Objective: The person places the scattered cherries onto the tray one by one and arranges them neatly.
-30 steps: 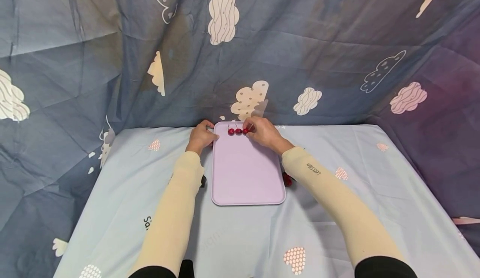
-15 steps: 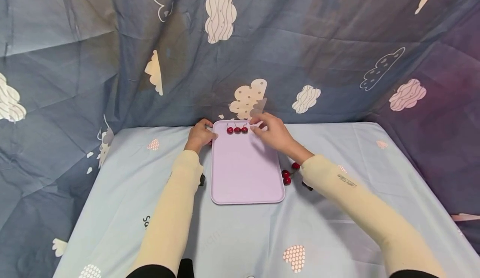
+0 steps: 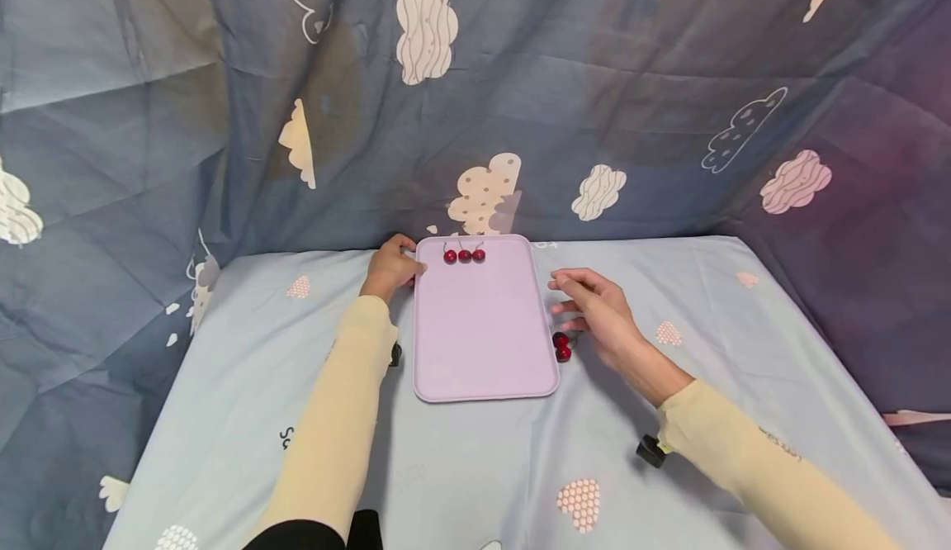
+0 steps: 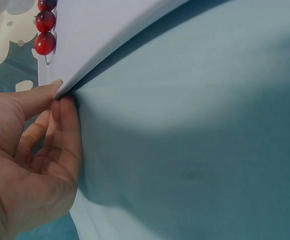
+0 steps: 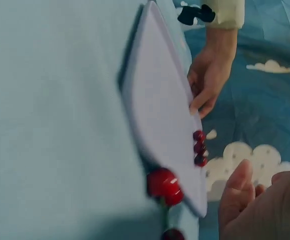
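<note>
A lilac tray (image 3: 483, 331) lies on the bed-like cloth, with three red cherries (image 3: 465, 257) lined up side by side along its far end, stems pointing away. My left hand (image 3: 390, 270) pinches the tray's left rim near the far corner; the thumb on top and fingers beneath show in the left wrist view. Off the tray's right side, my right hand (image 3: 594, 310) hovers with loosely bent fingers and nothing between them. Just below its fingers, more cherries (image 3: 562, 353) lie on the cloth against the right rim; in the right wrist view a green stem joins them.
Pale blue cloth (image 3: 475, 467) with printed hearts covers the surface. A dark cloud-patterned curtain (image 3: 357, 137) rises right behind the tray's far end. Small black devices (image 3: 650, 451) sit at both wrists.
The right hand has let go of the rightmost cherry in the row and moved right and toward me, off the tray to the loose cherries. The left hand keeps its grip on the rim.
</note>
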Motion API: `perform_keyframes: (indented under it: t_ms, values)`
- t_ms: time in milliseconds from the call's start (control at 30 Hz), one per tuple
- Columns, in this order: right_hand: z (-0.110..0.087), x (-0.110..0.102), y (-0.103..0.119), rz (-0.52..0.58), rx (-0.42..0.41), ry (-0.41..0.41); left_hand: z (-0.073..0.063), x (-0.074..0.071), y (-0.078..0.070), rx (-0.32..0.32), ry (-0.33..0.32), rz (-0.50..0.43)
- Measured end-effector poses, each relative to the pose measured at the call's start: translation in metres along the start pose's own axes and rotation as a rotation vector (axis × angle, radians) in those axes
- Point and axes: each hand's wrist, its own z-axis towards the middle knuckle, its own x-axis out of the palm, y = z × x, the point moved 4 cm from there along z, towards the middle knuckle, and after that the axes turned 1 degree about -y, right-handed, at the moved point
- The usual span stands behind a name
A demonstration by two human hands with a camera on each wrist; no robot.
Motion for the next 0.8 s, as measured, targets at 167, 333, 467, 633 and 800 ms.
perform_keyframes:
  t_ms: [167,333,467,633,800]
  values:
    - [-0.006,-0.027,-0.014,0.166,0.054,-0.065,-0.001,0.0,-0.002,0.007,0.012,-0.001]
    - [-0.01,-0.049,-0.025,0.227,0.105,-0.189,-0.001,-0.001,-0.004,0.015,0.011,0.002]
    - [-0.011,-0.06,-0.035,0.223,0.14,-0.288,-0.001,-0.002,-0.002,0.001,0.008,0.003]
    - [-0.008,-0.067,-0.047,0.216,0.16,-0.373,0.0,-0.002,0.0,-0.02,0.017,-0.006]
    - [-0.005,-0.071,-0.054,0.207,0.144,-0.43,0.0,0.0,0.0,-0.029,0.023,-0.003]
